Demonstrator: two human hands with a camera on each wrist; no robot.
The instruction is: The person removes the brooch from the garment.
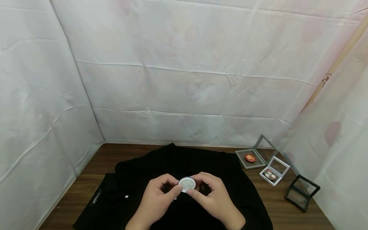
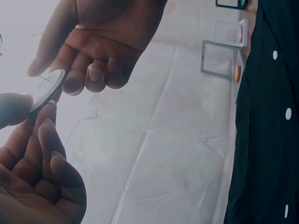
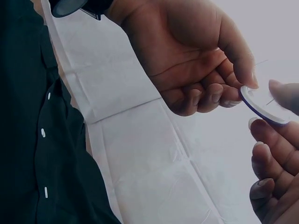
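Note:
A round pin-back badge (image 1: pixel 187 184), its white back facing up, is held between both hands above a spread black shirt (image 1: pixel 178 153). My left hand (image 1: pixel 156 198) pinches the badge's left edge with thumb and fingertips. On the opposite edge, my right hand (image 1: pixel 212 196) pinches it the same way. Seen from the left wrist, the badge (image 2: pixel 49 91) is tilted, and a thin pin (image 2: pixel 44 78) stands off its back near a thumb. From the right wrist, a dark blue rim shows on the badge (image 3: pixel 261 106). Its front is hidden.
On the wooden table (image 1: pixel 89 188), at the right, stand three opened display cases: a grey one (image 1: pixel 242 155) with a red badge (image 1: pixel 250 158), a white one (image 1: pixel 278 178) with a patterned badge (image 1: pixel 269 174), and a black one (image 1: pixel 299 196). White sheets (image 1: pixel 178 89) surround the table.

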